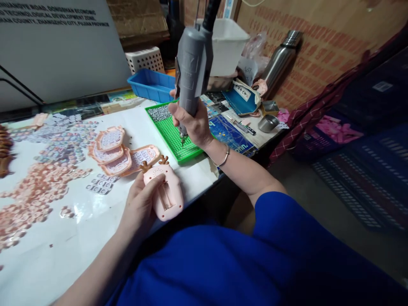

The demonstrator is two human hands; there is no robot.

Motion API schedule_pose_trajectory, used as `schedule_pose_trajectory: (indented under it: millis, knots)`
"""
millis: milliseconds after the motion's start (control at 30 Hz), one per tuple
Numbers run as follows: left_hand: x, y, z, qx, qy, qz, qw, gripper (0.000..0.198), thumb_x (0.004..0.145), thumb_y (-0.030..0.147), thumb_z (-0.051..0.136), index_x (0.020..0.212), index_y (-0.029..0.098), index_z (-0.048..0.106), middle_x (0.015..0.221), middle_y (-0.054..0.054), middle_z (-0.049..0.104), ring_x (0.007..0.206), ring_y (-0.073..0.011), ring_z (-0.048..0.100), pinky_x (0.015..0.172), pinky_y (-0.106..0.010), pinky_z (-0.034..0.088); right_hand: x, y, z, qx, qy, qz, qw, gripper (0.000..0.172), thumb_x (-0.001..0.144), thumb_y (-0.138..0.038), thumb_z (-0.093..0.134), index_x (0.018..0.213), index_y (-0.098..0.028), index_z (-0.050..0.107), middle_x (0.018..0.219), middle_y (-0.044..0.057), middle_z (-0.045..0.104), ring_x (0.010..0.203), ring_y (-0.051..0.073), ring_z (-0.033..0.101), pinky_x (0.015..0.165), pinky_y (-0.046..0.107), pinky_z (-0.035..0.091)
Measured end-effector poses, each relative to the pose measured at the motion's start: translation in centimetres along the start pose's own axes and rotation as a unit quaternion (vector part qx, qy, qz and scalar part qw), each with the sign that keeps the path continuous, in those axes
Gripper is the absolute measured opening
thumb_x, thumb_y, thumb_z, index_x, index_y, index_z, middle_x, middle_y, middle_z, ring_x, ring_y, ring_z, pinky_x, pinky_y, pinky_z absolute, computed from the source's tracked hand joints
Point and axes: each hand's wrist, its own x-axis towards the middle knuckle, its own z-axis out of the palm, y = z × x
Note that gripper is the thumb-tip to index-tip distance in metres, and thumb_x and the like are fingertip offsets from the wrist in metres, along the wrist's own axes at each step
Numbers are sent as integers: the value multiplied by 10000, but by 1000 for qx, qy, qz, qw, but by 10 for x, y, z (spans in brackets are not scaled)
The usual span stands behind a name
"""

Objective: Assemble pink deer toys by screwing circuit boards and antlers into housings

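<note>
My left hand (143, 197) is closed on a pink plastic toy casing (174, 187) with brown antlers, its thumb across the back. An uncovered battery compartment and several screw holes show on that side. My right hand (196, 123) grips a grey electric screwdriver (193, 63), held upright with its bit pointing down. That bit is over the near part of a green perforated tray (178, 158), whose far end holds a heap of small silver screws (159, 113). Left of the casing lie several stacked toy front shells (110, 146) with keypads in them.
Loose pink parts (41, 187) and small printed keys (63, 136) spread over the table's left side. Behind the tray stand a blue bin (149, 85) and a white tub (228, 46). A steel bottle (282, 59), a metal cup (268, 123) and blue crates (366, 170) are at right.
</note>
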Motion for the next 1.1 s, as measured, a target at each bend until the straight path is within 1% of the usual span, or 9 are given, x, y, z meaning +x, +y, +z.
schedule_pose_trajectory:
  millis: [200,300,367,500,600,767,900,1033,1100]
  knots:
    - [1,-1,-1,-17,-9,0,1000,544,556,305,878,1021,180,627,810,5,722,613,-137,648,599,-234,535,-17,-40,14,18,-35,-37,999,413,765,-585,729,1030,-290,616,622,-66,521,527,133,536,569,289,521]
    - [1,-1,1,-31,-4,0,1000,562,528,297,895,1012,179,635,824,8,723,647,-133,650,646,-237,546,-35,-51,24,83,-69,-29,994,256,809,-442,726,1006,-316,621,668,-66,539,518,119,527,549,265,516]
    - [1,-2,1,-31,-6,3,1000,563,535,299,894,1021,176,637,847,3,728,674,-134,655,672,-240,548,-42,-53,30,133,-95,-42,986,226,786,-352,754,964,-296,626,720,-71,571,521,95,528,541,240,521]
    - [1,-2,0,-25,-15,8,1000,559,561,307,885,1043,179,632,892,-3,733,707,-138,661,702,-250,548,-46,-51,36,118,-109,-5,987,255,750,-314,746,962,-251,620,954,-28,696,807,135,686,648,235,591]
    - [1,-2,0,-18,-17,10,1000,554,567,312,880,1042,182,628,880,-1,729,709,-140,656,697,-247,536,-45,-50,36,94,-107,53,988,271,712,-361,759,920,-248,626,971,-8,711,984,181,692,766,280,623]
    - [0,-3,-2,18,-13,12,1000,496,571,339,874,968,167,632,813,-4,707,685,-158,647,673,-266,524,-50,-42,34,35,-147,93,984,351,626,-454,853,796,-233,640,760,-10,653,738,172,642,640,307,589]
    - [0,-4,-4,30,-21,16,999,488,558,358,873,936,180,622,794,-4,706,683,-189,668,650,-286,526,-54,-41,34,21,-157,95,983,337,628,-458,851,757,-237,632,711,-19,633,777,182,648,659,306,580]
    - [0,-2,-1,27,-24,1,999,518,572,341,877,1001,171,640,805,1,717,661,-154,656,631,-244,523,-44,-42,29,60,-200,94,973,372,662,-475,844,823,-220,627,617,-60,565,610,124,584,584,261,537]
    - [0,-1,1,15,-16,-3,1000,527,578,332,876,1020,176,637,816,4,722,660,-146,659,620,-229,528,-35,-41,23,93,-210,48,972,343,723,-447,816,902,-216,637,606,-82,538,556,100,569,576,245,526]
